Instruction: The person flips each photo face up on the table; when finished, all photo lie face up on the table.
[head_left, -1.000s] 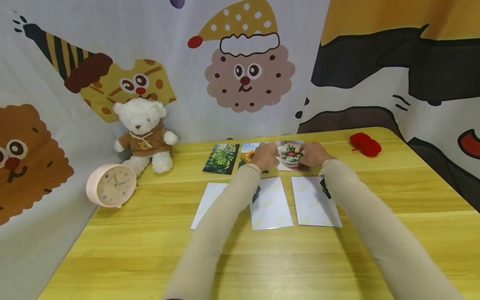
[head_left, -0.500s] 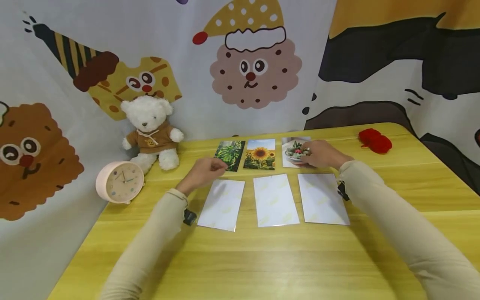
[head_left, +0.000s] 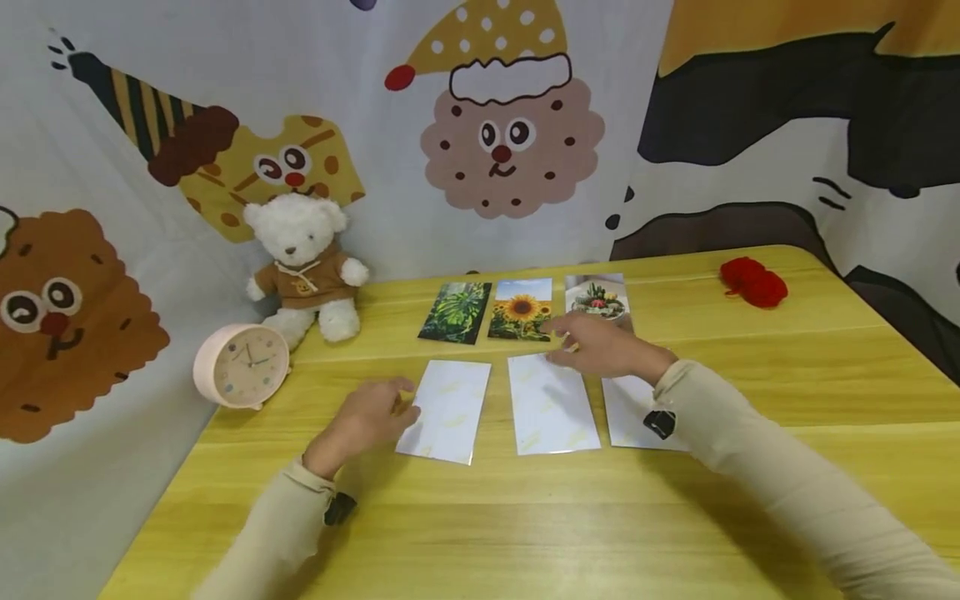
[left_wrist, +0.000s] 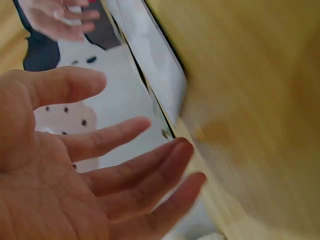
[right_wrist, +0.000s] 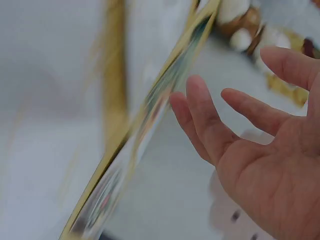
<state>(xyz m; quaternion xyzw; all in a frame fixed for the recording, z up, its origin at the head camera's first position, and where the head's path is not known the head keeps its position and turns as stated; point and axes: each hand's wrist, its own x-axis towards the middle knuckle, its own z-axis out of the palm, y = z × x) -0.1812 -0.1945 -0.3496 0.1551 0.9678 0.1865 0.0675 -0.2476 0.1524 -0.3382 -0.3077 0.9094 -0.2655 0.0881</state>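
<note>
My left hand (head_left: 366, 421) hovers at the left edge of the left white card (head_left: 447, 410), fingers spread and holding nothing, as the left wrist view confirms. Over the top of the middle white card (head_left: 555, 417) is my right hand (head_left: 603, 346). Its fingers (right_wrist: 202, 110) are relaxed and apart in the right wrist view, with nothing between them. The right white card (head_left: 633, 421) lies partly hidden under the right wrist. Behind them run three picture cards: a green leaf photo (head_left: 455, 312), a sunflower photo (head_left: 520, 310) and a cactus bowl photo (head_left: 596, 293), its lower part covered by the right hand.
A pink alarm clock (head_left: 243, 367) and a white teddy bear (head_left: 303, 267) in a brown hoodie stand at the table's left. A red fuzzy item (head_left: 753, 282) lies at the back right. A cartoon-print cloth (head_left: 390, 108) hangs behind the wooden table (head_left: 480, 533).
My left hand has gone from the sunflower photo leftward and then back toward me. The right hand has left the cactus photo and come nearer, toward the middle white card.
</note>
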